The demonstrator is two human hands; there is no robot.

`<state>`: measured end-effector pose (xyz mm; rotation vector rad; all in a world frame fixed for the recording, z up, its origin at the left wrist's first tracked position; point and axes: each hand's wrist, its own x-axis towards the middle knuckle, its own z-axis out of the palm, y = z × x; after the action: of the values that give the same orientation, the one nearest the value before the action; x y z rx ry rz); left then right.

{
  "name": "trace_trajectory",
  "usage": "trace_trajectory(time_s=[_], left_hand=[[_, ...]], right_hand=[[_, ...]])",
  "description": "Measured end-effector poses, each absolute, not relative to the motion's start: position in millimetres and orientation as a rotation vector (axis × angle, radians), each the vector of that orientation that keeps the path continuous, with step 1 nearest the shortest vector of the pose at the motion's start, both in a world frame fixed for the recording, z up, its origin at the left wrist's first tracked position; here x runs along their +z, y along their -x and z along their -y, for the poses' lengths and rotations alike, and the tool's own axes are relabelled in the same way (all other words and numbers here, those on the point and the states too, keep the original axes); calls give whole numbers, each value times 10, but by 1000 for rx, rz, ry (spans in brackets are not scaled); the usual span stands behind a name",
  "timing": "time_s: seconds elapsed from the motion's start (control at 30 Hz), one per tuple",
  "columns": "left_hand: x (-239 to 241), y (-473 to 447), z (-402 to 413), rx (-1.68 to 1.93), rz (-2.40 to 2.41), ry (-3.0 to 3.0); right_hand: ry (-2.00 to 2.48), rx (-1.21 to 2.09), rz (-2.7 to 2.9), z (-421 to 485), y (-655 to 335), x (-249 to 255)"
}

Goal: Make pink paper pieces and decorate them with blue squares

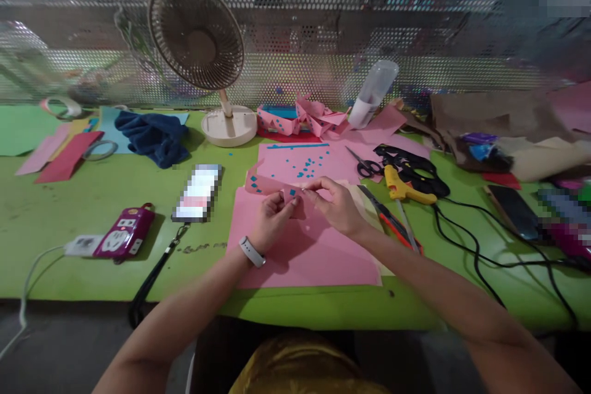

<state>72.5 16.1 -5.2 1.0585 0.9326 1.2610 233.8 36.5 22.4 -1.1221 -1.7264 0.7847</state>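
My left hand (273,217), with a pale watch on its wrist, pinches a folded pink paper strip (272,186) dotted with small blue squares. At the strip's right end my right hand (336,203) has its thumb and fingertips pressed together; whether they grip the paper or a tiny piece cannot be made out. Both hands are over a pink paper sheet (305,252) near the table's front. Just beyond lies another pink sheet (272,160) scattered with small blue paper squares (305,167) and a thin blue strip (298,146).
Scissors (367,166), a yellow glue gun (406,188) with black cable and an orange-black cutter (397,225) lie to the right. Folded pink paper pieces (318,117), a white bottle (372,98) and a fan (229,126) stand behind. A phone (197,192) and purple power socket (124,234) are left.
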Motion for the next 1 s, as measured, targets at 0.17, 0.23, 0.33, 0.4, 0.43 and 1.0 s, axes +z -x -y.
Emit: trace_trajectory(time_s=[0.17, 0.23, 0.33, 0.4, 0.43, 1.0], left_hand=[[-73, -723, -161, 1231, -921, -1013], [-62, -726, -153, 1205, -909, -988], [-30, -716, -139, 1148, -865, -986], [-14, -702, -134, 1109, -841, -1007], [-10, -695, -135, 1095, -836, -1014], [-115, -651, -282, 1221, -917, -1105]], right_hand=[[1148, 834, 1703, -376, -2361, 209], [1160, 838, 1680, -395, -2377, 197], [1168, 824, 1640, -424, -2423, 182], [1166, 800, 1615, -435, -2458, 175], [1170, 784, 1607, -437, -2471, 171], [1987, -324, 2150, -338, -4184, 45]])
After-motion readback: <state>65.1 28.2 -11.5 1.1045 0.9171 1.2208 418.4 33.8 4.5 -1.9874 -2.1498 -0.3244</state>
